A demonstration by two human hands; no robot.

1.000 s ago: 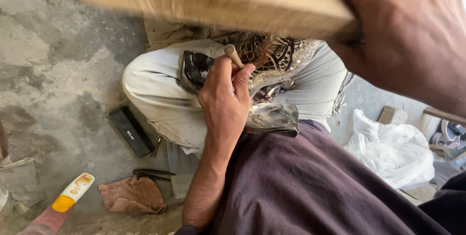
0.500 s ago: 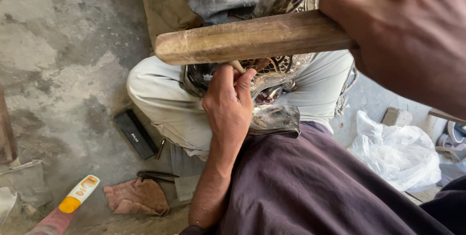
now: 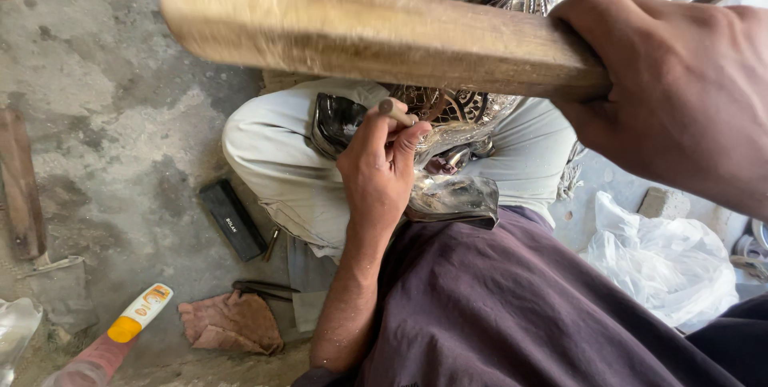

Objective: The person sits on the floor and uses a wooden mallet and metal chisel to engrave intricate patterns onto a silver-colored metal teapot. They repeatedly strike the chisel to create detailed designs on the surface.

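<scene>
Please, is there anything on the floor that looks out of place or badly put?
Nothing looks spilled or broken. The floor is only untidy: a crumpled brown rag, a black block and an orange-capped tube lie loose beside the person's knee.

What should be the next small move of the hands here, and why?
Probably bring the mallet down on the punch. The right hand holds it raised, while the left hand keeps the punch upright against the metal piece.

A wooden mallet (image 3: 376,31) is gripped by the right hand (image 3: 680,91) above the lap, while a small punch (image 3: 396,111) is pinched by the left hand (image 3: 376,175) against an embossed silver metal piece (image 3: 460,119).
</scene>
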